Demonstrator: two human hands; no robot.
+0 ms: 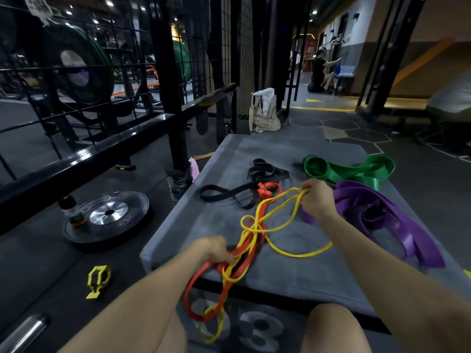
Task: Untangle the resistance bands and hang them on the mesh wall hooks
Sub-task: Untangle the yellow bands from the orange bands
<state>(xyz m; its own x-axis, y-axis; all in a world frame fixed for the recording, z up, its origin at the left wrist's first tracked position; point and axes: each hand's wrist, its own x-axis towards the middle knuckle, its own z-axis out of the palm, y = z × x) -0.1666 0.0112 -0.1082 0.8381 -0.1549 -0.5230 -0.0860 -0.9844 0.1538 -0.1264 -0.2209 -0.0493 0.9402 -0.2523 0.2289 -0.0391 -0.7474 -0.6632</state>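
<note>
Now pinching thin yellow rubber band [277,226] in right hand [317,200], gripping tangled orange rubber band [239,256] in left hand [216,250]; both lying knotted on grey padded counter [293,276], beside purple [397,220], green [351,170], black [229,193] bands.

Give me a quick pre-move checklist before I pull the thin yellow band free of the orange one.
1. Right hand grips a loop of the thin yellow rubber band: ok.
2. Left hand holds the flat orange rubber band with yellow strands: ok.
3. Yellow and orange separated: not ok, they cross mid-mat.
4. Black band clear of the orange: cannot tell, they meet near the orange far end.
5. Wide purple band and wide green band out of the tangle: ok.
6. Hooks on the black mesh wall: cannot tell.
</note>
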